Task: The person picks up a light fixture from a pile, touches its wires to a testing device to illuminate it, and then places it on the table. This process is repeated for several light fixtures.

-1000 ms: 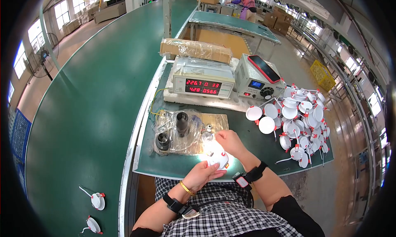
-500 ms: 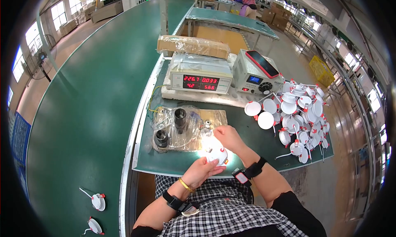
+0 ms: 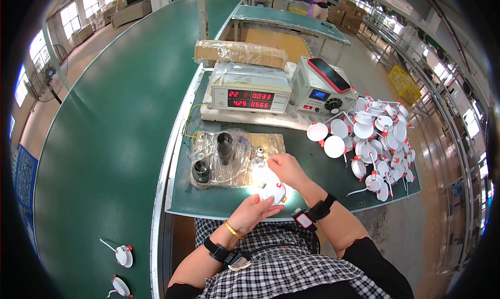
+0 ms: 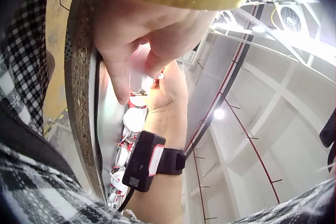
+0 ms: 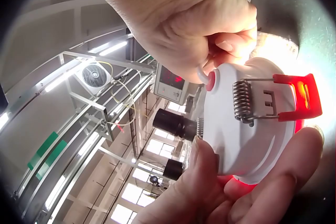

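Observation:
A lit white downlight (image 3: 274, 193) faces away from me, its glow falling on the table and the film-wrapped board. My left hand (image 3: 251, 215) grips its rim, thumb on the near side. In the right wrist view, the downlight's body (image 5: 223, 113) shows a coiled spring clip (image 5: 244, 102) with a red end. Curled fingers of my right hand (image 3: 289, 171) hold the downlight's white cable (image 5: 202, 75) just beyond its red grommet; the cable's end is hidden. Close to that hand, a small metal fitting (image 3: 260, 151) stands on the wrapped board (image 3: 267, 141).
Two black cylindrical sockets (image 3: 224, 147) stand on the board's left part. Behind are a meter (image 3: 250, 99) with red digits and a second instrument (image 3: 307, 88) with a phone (image 3: 329, 74) on top. Downlights pile up (image 3: 375, 163) at right; two more lie on the green belt (image 3: 104, 184).
Both hands keep their hold on the lit downlight and its cable almost unmoved. The head view has shifted slightly, and the meter's red digits flicker between readings.

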`<state>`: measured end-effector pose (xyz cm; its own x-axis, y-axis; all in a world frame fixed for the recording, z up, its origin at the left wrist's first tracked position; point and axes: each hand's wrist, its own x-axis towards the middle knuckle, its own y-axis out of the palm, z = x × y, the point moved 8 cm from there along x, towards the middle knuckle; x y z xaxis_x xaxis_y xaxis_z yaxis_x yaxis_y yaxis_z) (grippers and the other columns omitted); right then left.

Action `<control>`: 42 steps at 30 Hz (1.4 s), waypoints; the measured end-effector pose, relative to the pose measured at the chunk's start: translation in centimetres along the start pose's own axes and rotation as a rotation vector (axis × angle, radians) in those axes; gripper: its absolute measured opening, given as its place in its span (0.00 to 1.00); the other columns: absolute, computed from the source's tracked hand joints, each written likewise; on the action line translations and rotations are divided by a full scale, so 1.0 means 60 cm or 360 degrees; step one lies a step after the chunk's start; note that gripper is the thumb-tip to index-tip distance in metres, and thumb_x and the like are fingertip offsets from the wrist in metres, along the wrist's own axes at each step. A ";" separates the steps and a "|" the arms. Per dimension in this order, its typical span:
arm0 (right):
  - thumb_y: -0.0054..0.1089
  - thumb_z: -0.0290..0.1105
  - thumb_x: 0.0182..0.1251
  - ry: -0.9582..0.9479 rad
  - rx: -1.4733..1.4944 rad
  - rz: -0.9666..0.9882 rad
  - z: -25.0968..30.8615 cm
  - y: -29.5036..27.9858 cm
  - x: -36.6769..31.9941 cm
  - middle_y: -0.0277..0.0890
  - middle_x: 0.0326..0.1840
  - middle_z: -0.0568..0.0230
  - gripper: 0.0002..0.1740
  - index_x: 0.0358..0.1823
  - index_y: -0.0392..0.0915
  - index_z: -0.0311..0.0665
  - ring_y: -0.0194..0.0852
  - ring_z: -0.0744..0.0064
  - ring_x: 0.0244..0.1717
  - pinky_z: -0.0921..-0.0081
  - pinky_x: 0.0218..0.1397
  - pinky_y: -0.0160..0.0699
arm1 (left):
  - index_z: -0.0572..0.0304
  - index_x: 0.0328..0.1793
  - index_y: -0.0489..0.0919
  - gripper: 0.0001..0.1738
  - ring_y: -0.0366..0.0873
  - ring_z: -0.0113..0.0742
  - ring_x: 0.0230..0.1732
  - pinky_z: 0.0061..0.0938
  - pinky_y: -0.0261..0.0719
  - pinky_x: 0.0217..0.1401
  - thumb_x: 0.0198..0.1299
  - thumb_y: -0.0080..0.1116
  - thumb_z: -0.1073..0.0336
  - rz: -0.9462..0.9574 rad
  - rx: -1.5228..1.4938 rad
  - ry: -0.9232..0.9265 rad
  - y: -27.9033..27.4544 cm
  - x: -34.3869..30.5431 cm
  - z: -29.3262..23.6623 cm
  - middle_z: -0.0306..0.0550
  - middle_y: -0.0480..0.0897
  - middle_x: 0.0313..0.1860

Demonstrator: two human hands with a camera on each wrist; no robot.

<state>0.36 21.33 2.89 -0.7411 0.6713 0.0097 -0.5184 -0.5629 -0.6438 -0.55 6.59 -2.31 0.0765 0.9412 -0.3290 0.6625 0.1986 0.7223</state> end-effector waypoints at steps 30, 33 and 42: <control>0.52 0.34 0.63 -0.0029 0.0000 -0.0036 -0.003 -0.001 0.000 0.70 0.18 0.51 0.14 0.28 0.75 0.28 0.68 0.67 0.19 0.67 0.26 0.67 | 0.69 0.69 0.61 0.33 0.75 0.50 0.61 0.36 0.73 0.67 0.75 0.28 0.46 0.0033 -0.0205 0.0097 0.017 -0.007 -0.022 0.59 0.74 0.61; 0.51 0.34 0.63 -0.0049 0.0034 -0.0065 -0.001 -0.001 0.000 0.71 0.19 0.49 0.14 0.28 0.76 0.29 0.71 0.63 0.19 0.65 0.27 0.69 | 0.70 0.69 0.61 0.31 0.74 0.51 0.61 0.38 0.72 0.67 0.75 0.31 0.48 0.0026 -0.0248 0.0091 0.013 -0.006 -0.020 0.60 0.74 0.61; 0.49 0.36 0.68 -0.0372 -0.0137 -0.0264 -0.004 -0.108 -0.124 0.78 0.39 0.53 0.12 0.41 0.79 0.39 0.77 0.52 0.44 0.61 0.44 0.75 | 0.67 0.69 0.62 0.28 0.78 0.54 0.57 0.36 0.80 0.58 0.73 0.38 0.52 -0.0409 -0.0014 0.0398 -0.041 -0.144 -0.049 0.67 0.74 0.60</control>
<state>9.33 20.13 6.83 -0.7329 0.6157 0.2895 -0.6096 -0.4052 -0.6813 -5.01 -1.21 0.54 -0.2775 0.8978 -0.3421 0.6301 0.4389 0.6407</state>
